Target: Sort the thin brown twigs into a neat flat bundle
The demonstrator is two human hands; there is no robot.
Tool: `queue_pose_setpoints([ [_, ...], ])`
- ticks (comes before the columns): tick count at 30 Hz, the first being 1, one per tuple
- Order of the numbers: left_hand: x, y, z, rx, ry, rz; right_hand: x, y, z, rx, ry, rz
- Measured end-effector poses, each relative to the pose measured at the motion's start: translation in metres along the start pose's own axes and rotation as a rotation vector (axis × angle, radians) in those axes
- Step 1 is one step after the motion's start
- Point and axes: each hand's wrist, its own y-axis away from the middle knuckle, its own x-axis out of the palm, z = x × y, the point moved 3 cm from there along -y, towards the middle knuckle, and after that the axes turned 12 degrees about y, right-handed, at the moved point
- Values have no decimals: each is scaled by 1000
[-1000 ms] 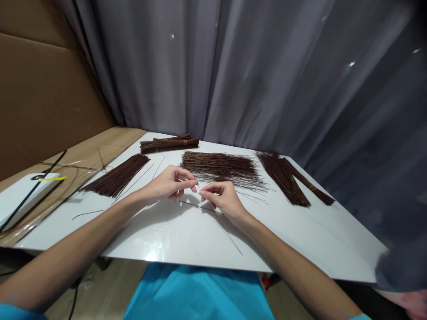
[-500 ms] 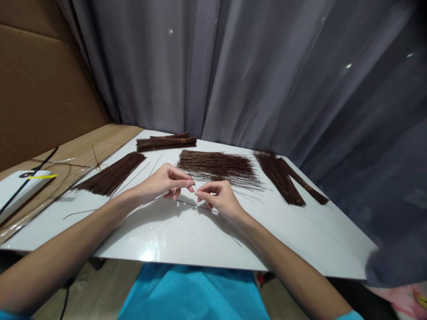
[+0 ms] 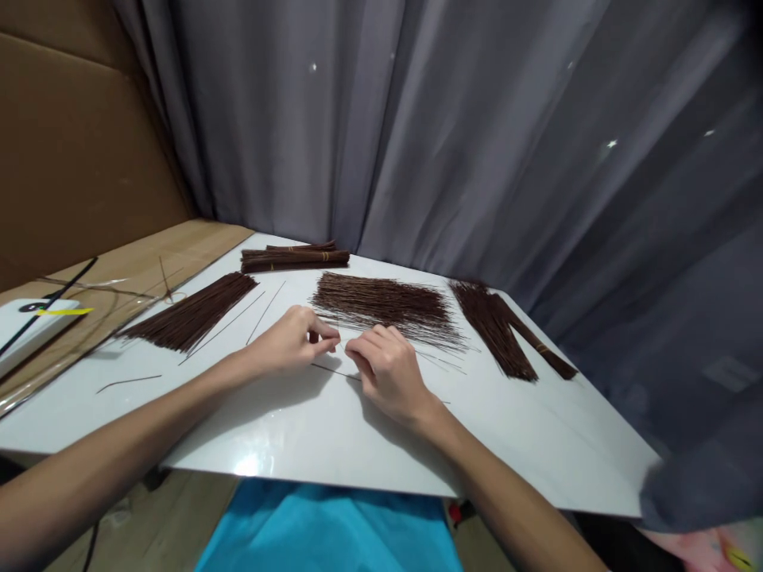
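Observation:
Over the middle of the white table, my left hand (image 3: 298,338) pinches a thin brown stick, which shows only faintly at its fingertips. My right hand (image 3: 390,372) is closed beside it, the fingertips of the two hands almost meeting. Its curled fingers point down, and whatever they hold is hidden. Below the hands a single loose stick (image 3: 334,371) lies on the tabletop, running under the right hand. Just beyond the hands spreads a flat pile of thin brown sticks (image 3: 387,306), with strays along its near edge.
A fanned brown bundle (image 3: 194,314) lies left, near a bent stick (image 3: 128,381). Tied bundles (image 3: 295,258) rest at the back. Two more bundles (image 3: 494,330) lie right. A white box (image 3: 36,330) sits on cardboard at the left, and a grey curtain (image 3: 369,135) hangs behind.
My right hand has turned over, its back now upward and its fingers curled down. My left hand has lowered slightly. The view has shifted a little.

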Motion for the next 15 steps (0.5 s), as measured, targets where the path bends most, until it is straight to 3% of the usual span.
queue_pose_setpoints([
  [4,16,3,-5,-9,39,233,-7,-5,-8,-5,-4,32],
  [9,18,8,-14,-138,235,437,-8,-8,-23,89,-392,134],
  [12,10,10,-18,-154,341,368,-5,-10,-25,117,-668,182],
  [15,-2,9,-13,-88,329,161,1,-8,-24,222,-752,154],
])
